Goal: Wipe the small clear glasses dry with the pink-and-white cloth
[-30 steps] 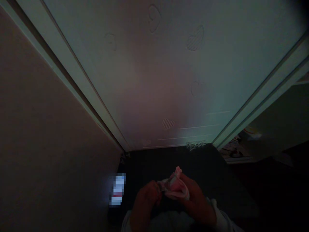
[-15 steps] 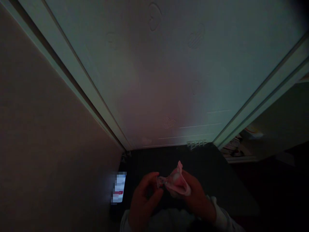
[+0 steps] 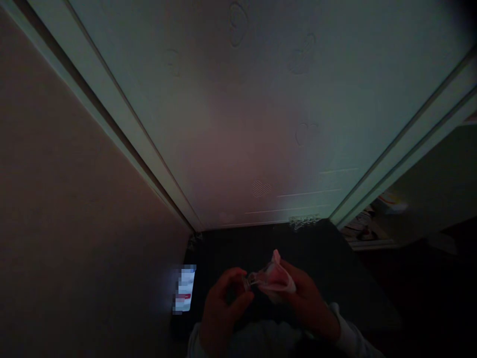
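Low in the head view, both my hands meet over a dark tabletop (image 3: pixel 231 248). Between the thumb and fingers of my left hand (image 3: pixel 225 301) is the foot of a small clear stemmed glass (image 3: pixel 253 279). A pink cloth (image 3: pixel 279 278) lies around the glass's other end and covers part of it. My right hand (image 3: pixel 307 298) is closed around the cloth from the right, with its fingers partly hidden behind it. The scene is dim, so the shape of the glass inside the cloth cannot be made out.
Against the white panel (image 3: pixel 242 124) with raised hearts, a cluster of clear pieces (image 3: pixel 303 221) sits on the table's back edge. A lit phone (image 3: pixel 185 288) is at the left, by a brown wall (image 3: pixel 93 223). An open shelf (image 3: pixel 368 226) with items lies beyond the right side.
The pink cloth and my right hand have turned slightly around the glass, and its foot has tilted a little. My left hand keeps its hold, shifted slightly right.
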Demonstrator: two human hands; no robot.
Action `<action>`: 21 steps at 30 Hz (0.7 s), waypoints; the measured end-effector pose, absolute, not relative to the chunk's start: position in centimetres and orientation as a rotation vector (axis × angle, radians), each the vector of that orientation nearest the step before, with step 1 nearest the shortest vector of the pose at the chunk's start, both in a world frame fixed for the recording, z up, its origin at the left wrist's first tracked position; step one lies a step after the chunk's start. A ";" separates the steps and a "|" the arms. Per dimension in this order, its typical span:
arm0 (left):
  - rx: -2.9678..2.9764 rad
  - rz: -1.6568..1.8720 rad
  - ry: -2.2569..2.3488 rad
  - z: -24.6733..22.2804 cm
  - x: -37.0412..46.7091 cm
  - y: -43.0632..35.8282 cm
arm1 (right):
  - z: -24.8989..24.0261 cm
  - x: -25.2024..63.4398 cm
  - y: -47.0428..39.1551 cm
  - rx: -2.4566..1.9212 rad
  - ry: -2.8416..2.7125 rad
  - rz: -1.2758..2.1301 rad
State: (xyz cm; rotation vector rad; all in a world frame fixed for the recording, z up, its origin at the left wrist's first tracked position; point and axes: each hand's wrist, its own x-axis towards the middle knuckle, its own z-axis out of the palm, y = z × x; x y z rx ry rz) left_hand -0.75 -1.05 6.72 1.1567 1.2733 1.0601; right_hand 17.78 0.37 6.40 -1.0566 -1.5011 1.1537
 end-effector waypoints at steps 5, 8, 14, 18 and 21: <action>1.098 1.044 1.225 6.9 -0.2 -0.9 | 6.3 17.3 0.0 -1.112 -1.350 1.169; 1.001 1.046 1.169 6.8 0.1 -0.9 | 5.3 17.2 -0.2 -1.161 -1.199 1.141; 0.879 1.066 1.263 5.7 -0.4 -0.8 | 2.5 17.8 -0.1 -1.054 -0.931 1.274; 0.850 1.062 1.231 5.4 -0.6 -0.8 | 1.7 18.1 0.4 -1.041 -0.909 1.348; 0.839 1.019 1.185 5.8 -0.4 -0.9 | 2.1 18.2 0.7 -1.070 -0.928 1.368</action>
